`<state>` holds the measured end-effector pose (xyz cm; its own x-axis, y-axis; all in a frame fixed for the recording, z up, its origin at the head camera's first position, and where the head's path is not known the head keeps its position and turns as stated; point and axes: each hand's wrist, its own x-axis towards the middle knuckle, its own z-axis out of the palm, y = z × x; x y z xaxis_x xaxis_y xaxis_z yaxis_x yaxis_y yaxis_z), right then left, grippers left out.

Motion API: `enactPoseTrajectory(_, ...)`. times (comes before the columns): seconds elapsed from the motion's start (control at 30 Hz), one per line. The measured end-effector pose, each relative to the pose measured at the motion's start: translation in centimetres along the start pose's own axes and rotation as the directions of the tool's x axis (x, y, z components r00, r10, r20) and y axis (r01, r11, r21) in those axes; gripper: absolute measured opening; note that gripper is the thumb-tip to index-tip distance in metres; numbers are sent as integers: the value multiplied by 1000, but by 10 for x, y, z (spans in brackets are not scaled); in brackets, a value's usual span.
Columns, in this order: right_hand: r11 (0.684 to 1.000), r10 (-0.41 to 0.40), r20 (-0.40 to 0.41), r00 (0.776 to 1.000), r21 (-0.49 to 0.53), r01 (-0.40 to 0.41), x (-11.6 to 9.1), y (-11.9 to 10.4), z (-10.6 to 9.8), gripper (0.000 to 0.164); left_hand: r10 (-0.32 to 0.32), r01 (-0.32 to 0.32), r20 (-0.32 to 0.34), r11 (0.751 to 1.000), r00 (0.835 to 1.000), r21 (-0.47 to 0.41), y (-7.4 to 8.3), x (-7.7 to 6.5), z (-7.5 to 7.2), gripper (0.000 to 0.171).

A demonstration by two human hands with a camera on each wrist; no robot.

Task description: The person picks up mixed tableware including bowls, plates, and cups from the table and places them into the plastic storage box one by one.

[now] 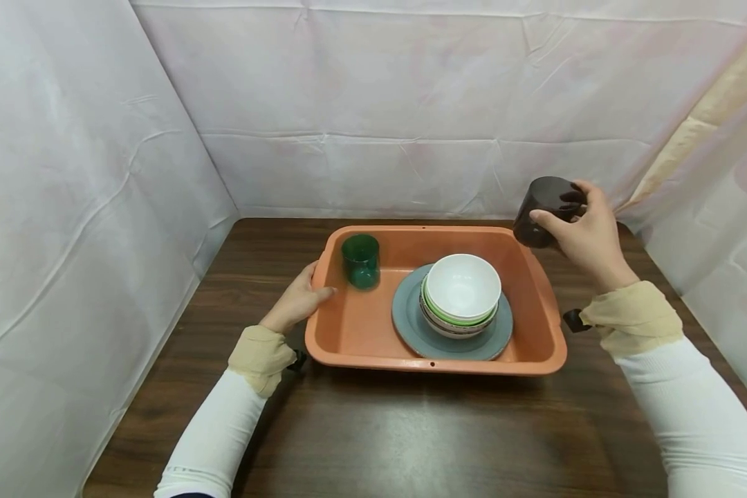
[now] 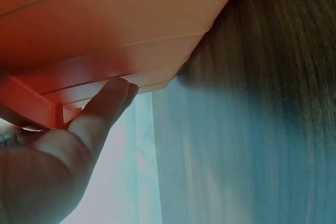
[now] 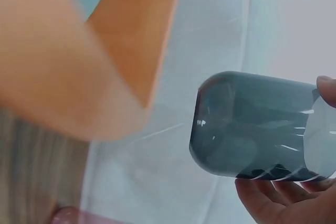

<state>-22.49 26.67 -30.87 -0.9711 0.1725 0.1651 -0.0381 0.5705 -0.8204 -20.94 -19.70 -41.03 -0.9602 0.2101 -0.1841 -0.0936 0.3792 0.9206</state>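
My right hand (image 1: 588,232) holds a dark translucent cup (image 1: 538,214) in the air above the right rim of an orange plastic basin (image 1: 364,335). In the right wrist view the cup (image 3: 252,124) lies sideways between thumb and fingers. My left hand (image 1: 299,297) grips the basin's left rim, thumb over the edge; the left wrist view shows fingers against the basin's outer wall (image 2: 131,19). Inside the basin stand a green cup (image 1: 361,259) at the back left and a blue-grey plate (image 1: 407,311). Stacked bowls rest on the plate, a white bowl (image 1: 463,283) on top.
The basin sits on a dark wooden table (image 1: 411,429), near its back edge. White cloth hangs (image 1: 373,104) behind the table and along both sides. Black wrist cameras are strapped at both cuffs.
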Motion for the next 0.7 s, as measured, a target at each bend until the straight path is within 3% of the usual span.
enactPoseTrajectory(0.23,997,-75,44,996,-20,76,-16,-22,3,92,-26,26,-9,999,1000,19,6,-5,-5,84)
enactPoseTrajectory(0.37,995,-103,72,992,-8,104,-23,-32,6,91,-12,12,-35,1000,999,19,17,-12,-10,89)
enactPoseTrajectory(0.53,991,-137,117,984,15,136,-33,-44,10,87,95,-91,-87,995,992,50,45,-26,-12,92)
enactPoseTrajectory(0.7,987,-159,158,975,40,155,-43,-57,15,84,226,-221,-60,972,972,82,76,-37,-4,91)
